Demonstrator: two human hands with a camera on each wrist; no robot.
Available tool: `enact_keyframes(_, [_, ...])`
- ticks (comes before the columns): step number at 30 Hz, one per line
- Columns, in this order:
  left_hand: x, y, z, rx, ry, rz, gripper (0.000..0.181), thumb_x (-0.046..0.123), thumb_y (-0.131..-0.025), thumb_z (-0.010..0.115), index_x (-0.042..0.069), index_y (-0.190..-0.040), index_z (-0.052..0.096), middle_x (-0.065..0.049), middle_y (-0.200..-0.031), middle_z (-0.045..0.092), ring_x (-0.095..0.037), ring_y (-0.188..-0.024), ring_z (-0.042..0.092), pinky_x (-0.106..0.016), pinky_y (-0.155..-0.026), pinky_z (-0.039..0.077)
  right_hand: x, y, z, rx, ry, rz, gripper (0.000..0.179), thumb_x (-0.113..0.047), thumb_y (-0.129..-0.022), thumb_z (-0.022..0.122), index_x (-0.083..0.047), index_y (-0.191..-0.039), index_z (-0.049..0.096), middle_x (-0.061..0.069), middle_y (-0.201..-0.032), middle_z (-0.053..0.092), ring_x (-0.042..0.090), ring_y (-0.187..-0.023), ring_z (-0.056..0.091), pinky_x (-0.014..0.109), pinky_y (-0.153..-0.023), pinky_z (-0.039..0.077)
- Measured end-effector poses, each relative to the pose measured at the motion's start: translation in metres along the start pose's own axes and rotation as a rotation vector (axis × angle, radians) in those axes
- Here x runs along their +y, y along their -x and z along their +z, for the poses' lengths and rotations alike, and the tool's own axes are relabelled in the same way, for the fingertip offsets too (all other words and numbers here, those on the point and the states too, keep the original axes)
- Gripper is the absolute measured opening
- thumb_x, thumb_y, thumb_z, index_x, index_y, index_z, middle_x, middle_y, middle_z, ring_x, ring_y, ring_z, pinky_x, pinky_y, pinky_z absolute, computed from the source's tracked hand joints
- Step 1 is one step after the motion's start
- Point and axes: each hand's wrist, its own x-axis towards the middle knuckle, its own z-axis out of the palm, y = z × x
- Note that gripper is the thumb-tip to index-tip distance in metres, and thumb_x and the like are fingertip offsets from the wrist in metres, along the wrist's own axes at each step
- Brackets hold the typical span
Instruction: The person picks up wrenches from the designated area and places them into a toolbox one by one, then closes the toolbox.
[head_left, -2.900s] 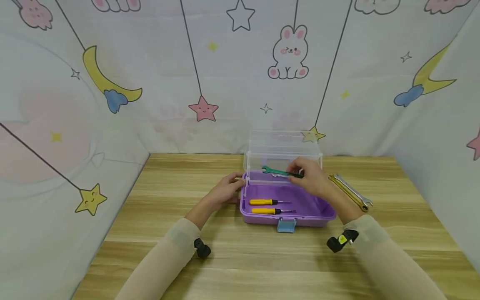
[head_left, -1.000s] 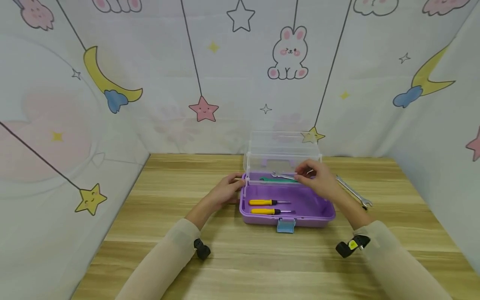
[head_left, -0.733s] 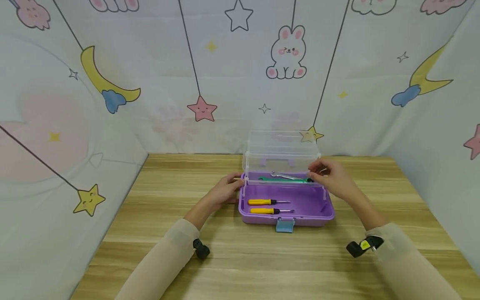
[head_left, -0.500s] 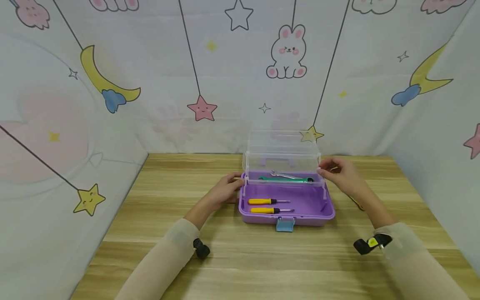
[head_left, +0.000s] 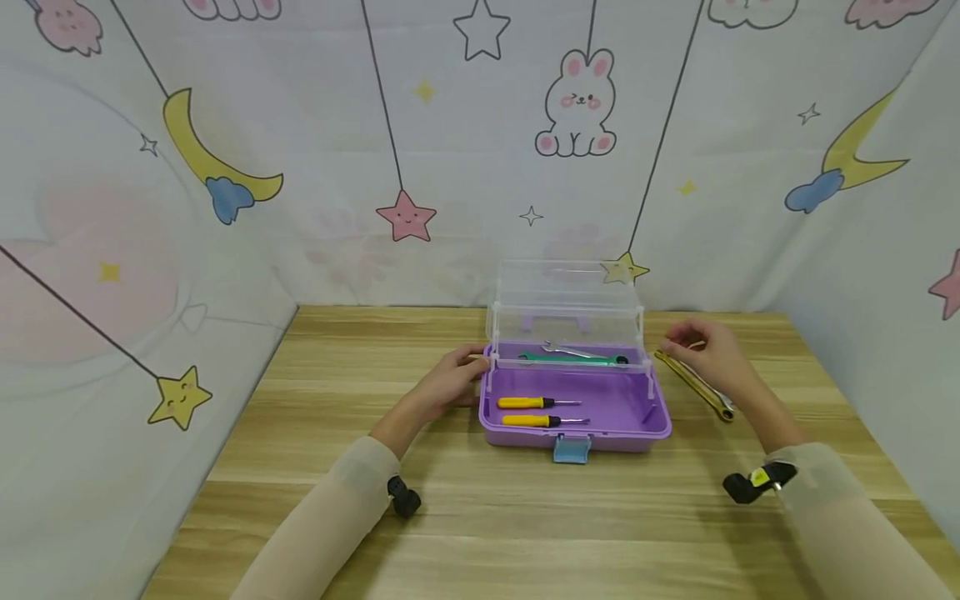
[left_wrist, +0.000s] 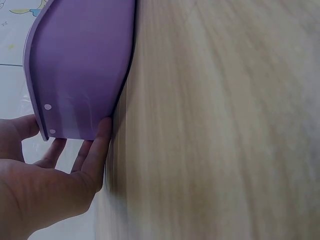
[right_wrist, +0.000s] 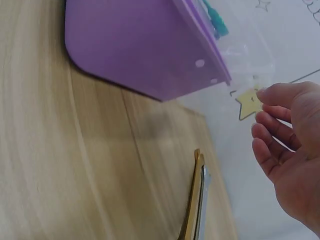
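My left hand holds the back left corner of a purple toolbox; in the left wrist view its thumb lies at the rim and the other fingers reach round the edge. My right hand, with loosely bent fingers and nothing in them, hovers right of the toolbox. Under it lie a gold ratchet wrench and a silver wrench, side by side, the silver one partly hidden by the hand. Inside the toolbox are a green wrench, another silver wrench and two yellow-handled screwdrivers.
The toolbox's transparent lid stands raised at the back, and its blue latch hangs down in front. A wood-grain table lies beneath everything. A white patterned curtain encloses the back and sides.
The right hand has put the green wrench into the toolbox beside the silver one, let go, and moved right to above the wrenches on the table. The left hand has stayed put.
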Motion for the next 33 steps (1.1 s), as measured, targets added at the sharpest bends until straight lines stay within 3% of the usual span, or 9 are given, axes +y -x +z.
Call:
enact_keyframes(11, [0.003,0.002,0.001,0.007,-0.003,0.004,0.041,0.027,-0.103,0.054,0.015,-0.142,0.048,-0.016,-0.14,0.049,-0.03,-0.121,0.056,-0.044,-0.086,0.058,0.026,0.007,-0.001,0.025,0.092,0.056,0.026,-0.027,-0.094,0.07,-0.004,-0.106,0.067,0.012,-0.097,0.068,0.02,-0.087,0.06,0.02,-0.067,0.049])
enact_keyframes(26, [0.001,0.002,0.0,0.005,0.001,0.007,0.04,0.026,-0.103,0.053,0.015,-0.142,0.049,-0.016,-0.14,0.048,-0.03,-0.122,0.056,-0.044,-0.086,0.059,0.064,0.021,0.001,0.041,0.11,0.087,0.023,-0.019,-0.094,0.069,0.002,-0.105,0.069,0.017,-0.095,0.069,0.014,-0.08,0.06,0.018,-0.064,0.049])
enact_keyframes(33, [0.0,0.003,0.0,-0.002,0.008,0.009,0.041,0.027,-0.103,0.054,0.016,-0.143,0.048,-0.015,-0.14,0.048,-0.029,-0.121,0.056,-0.043,-0.086,0.059,0.076,0.026,0.002,0.02,0.153,0.175,0.027,-0.026,-0.096,0.067,-0.001,-0.108,0.067,0.015,-0.095,0.068,0.019,-0.081,0.059,0.024,-0.063,0.049])
